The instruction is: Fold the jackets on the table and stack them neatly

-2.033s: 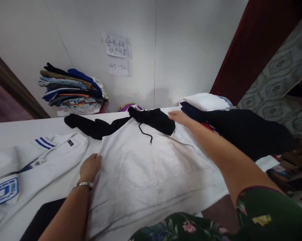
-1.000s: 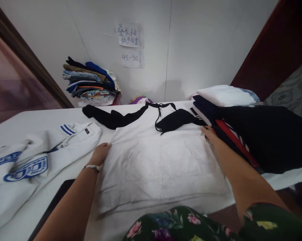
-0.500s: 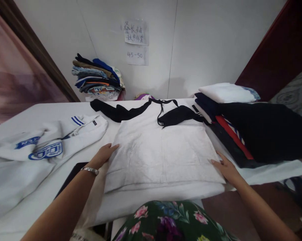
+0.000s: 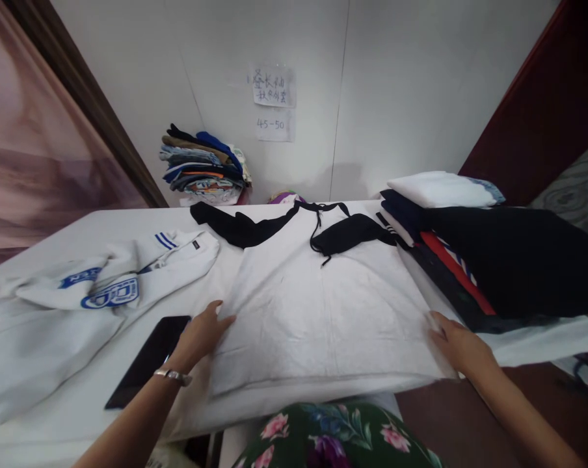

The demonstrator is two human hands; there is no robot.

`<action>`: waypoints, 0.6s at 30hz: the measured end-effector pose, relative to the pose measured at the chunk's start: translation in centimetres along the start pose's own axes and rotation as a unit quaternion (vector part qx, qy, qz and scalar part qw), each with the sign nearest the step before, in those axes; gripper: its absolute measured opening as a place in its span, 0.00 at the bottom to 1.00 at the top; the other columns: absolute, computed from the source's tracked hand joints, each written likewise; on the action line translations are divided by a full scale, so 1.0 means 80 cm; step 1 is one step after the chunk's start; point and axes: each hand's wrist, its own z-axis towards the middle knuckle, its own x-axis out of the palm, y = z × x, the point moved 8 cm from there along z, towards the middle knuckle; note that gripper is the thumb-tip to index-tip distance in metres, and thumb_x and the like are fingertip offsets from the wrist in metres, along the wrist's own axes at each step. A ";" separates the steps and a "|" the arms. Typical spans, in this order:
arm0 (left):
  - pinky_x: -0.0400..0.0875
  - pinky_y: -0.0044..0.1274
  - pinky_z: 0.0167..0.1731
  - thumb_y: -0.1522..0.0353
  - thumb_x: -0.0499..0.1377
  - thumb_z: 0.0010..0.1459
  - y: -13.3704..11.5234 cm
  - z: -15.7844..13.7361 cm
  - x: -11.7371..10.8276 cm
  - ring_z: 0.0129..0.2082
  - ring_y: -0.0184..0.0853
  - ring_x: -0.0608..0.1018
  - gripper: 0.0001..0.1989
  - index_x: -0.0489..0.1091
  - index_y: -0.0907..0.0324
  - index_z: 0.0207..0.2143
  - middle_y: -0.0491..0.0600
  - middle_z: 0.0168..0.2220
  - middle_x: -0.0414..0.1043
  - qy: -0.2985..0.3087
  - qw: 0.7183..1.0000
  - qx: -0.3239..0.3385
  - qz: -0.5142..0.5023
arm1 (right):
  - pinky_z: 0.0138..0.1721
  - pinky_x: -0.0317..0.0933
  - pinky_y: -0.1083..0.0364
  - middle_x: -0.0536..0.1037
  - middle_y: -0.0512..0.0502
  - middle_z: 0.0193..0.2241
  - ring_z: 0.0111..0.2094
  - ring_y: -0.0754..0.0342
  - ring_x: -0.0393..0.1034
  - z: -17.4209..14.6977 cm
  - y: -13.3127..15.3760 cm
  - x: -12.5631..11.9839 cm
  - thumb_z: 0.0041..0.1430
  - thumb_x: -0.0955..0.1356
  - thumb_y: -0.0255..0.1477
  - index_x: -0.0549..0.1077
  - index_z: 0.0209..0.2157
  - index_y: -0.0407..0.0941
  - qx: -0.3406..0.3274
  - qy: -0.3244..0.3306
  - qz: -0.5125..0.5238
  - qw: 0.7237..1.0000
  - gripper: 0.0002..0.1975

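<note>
A white sweatshirt point(image 4: 318, 312) with black sleeves and a black drawstring lies spread on the table, its neck at the far side and its hem near me. One black sleeve is folded inward across the chest; the other stretches out to the left. My left hand point(image 4: 203, 337) is at the left side edge, thumb over the cloth and the other fingers partly hidden. On the opposite edge near the hem, my right hand point(image 4: 462, 344) pinches the fabric, which looks pulled taut and slightly blurred there.
To the left lies a white garment with blue lettering point(image 4: 111, 292), with a black phone or tablet point(image 4: 145, 361) nearby. Folded clothes point(image 4: 523, 260) are stacked on the right. Another clothes pile point(image 4: 203, 166) stands against the wall, below handwritten paper signs point(image 4: 274, 88).
My right hand has moved outward, drawing the right edge of the sweatshirt with it. My left hand sits lower along the left edge. The view has shifted, showing more of the dark device.
</note>
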 end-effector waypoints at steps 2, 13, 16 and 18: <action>0.74 0.40 0.46 0.58 0.58 0.59 -0.022 0.001 -0.008 0.50 0.55 0.78 0.30 0.63 0.62 0.61 0.62 0.51 0.76 -0.033 0.997 0.047 0.053 | 0.55 0.66 0.40 0.76 0.30 0.52 0.53 0.35 0.72 0.007 0.040 -0.010 0.58 0.61 0.38 0.74 0.54 0.49 -0.107 -0.017 -0.004 0.994 0.25; 0.48 0.47 0.66 0.54 0.49 0.66 -0.206 0.074 0.044 0.70 0.49 0.53 0.30 0.60 0.62 0.65 0.60 0.71 0.50 -0.066 0.951 0.263 0.150 | 0.68 0.43 0.37 0.51 0.39 0.70 0.71 0.42 0.40 0.100 0.302 0.030 0.65 0.61 0.43 0.61 0.66 0.45 -0.315 0.098 0.076 0.941 0.31; 0.46 0.50 0.66 0.53 0.45 0.67 -0.185 0.096 0.064 0.71 0.50 0.51 0.33 0.57 0.62 0.67 0.59 0.71 0.47 -0.022 0.968 0.191 0.164 | 0.68 0.38 0.36 0.49 0.39 0.71 0.72 0.42 0.39 0.133 0.273 0.062 0.68 0.58 0.44 0.59 0.67 0.46 -0.255 0.126 0.005 0.959 0.31; 0.46 0.49 0.66 0.53 0.44 0.67 -0.173 0.101 0.072 0.71 0.49 0.51 0.33 0.56 0.62 0.68 0.59 0.71 0.47 -0.013 0.971 0.174 0.164 | 0.68 0.37 0.37 0.48 0.40 0.71 0.72 0.43 0.39 0.143 0.247 0.071 0.68 0.56 0.45 0.58 0.68 0.46 -0.239 0.115 -0.004 0.964 0.31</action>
